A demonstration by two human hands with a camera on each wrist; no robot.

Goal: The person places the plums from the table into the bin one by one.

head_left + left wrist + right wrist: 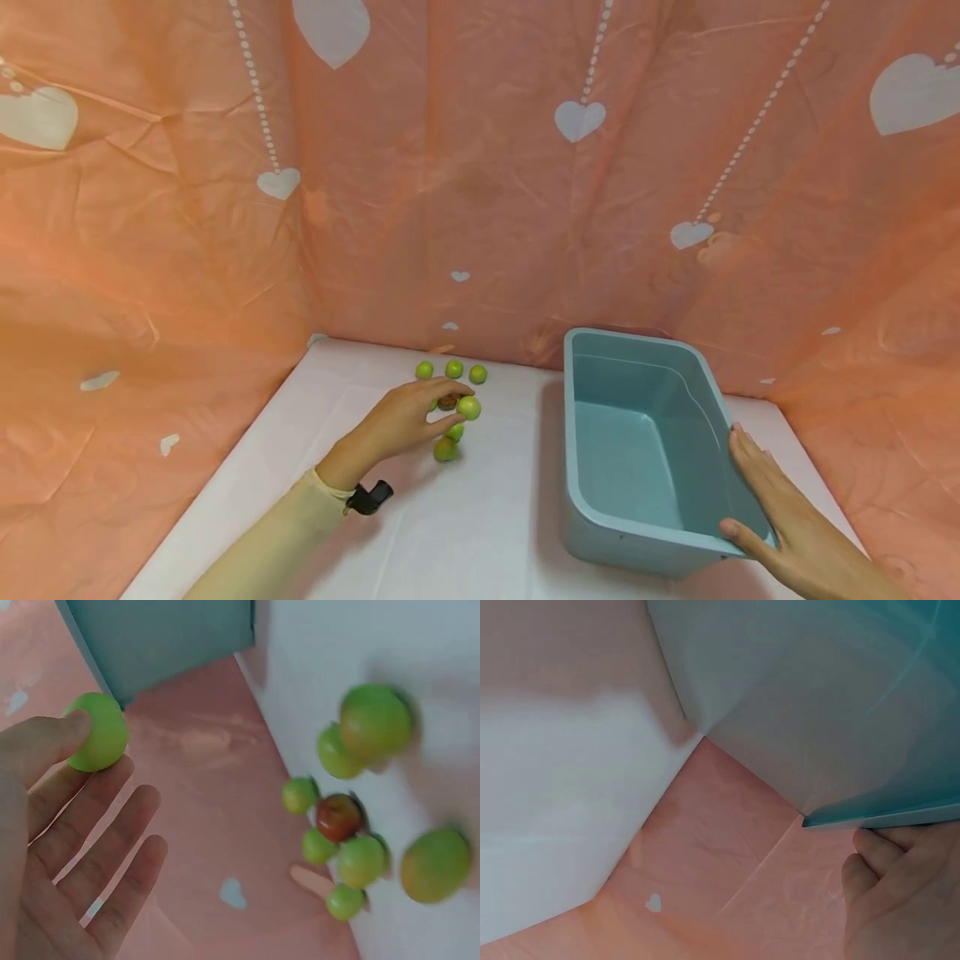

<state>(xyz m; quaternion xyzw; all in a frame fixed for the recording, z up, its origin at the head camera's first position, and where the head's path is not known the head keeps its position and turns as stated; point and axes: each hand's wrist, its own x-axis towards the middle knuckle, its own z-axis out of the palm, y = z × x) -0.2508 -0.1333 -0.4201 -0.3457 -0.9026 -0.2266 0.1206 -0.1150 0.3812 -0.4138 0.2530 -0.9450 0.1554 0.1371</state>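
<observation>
1. Where the left hand (408, 421) ends, thumb and foremost fingertips are clamped on a green fruit (469, 407), held up clear of the white table (495, 508); the remaining fingers are spread apart, as the left wrist view shows.
2. Taking that fruit as the hub of the dial in the head view, a reddish fruit (339, 817) lies at about 9 o'clock, half covered by the fingers from above, so its contact with its neighbours is hard to judge.
3. Two more fruits (446, 450), green, the nearer one tinged brown, sit close together at 7 o'clock.
4. Three small green fruits (453, 368) stand in a row spanning 10 to 12 o'clock, near the table's far edge.
5. At 8 o'clock are a black device (369, 497) at the wrist and a pale sleeve (292, 525).
6. At roughly 3 o'clock, well apart from the fruits, stands a blue-grey bin (622, 533). The right hand (798, 521) grips its rim at the bin's own 4 o'clock, thumb over the near edge, fingers bunched along the right side.
7. Beyond, toward 12, hangs an orange-pink drape (450, 192) printed with pale hearts (581, 122).
</observation>
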